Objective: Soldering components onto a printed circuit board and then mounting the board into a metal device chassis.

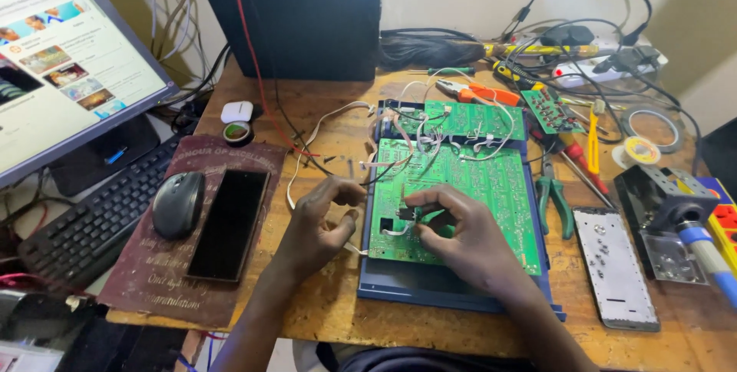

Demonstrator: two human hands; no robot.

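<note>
A large green circuit board (491, 188) lies on a dark blue case (430, 284) at the middle of the wooden desk. My right hand (461, 238) rests on the board's near left part, its fingers pinched on a small dark component (407, 213) with a white wire. My left hand (318, 222) hovers just left of the board, fingers curled and pinching a thin white wire (355, 248). A smaller green board (472, 119) sits behind, with white wires (430, 142) between the two.
A black phone (229, 222) and a mouse (178, 203) lie on a brown mat at left, near a keyboard (92, 222) and monitor (54, 57). Right of the board are green pliers (554, 195), screwdrivers, a silver panel (618, 268), solder and tape rolls, a soldering stand (664, 211).
</note>
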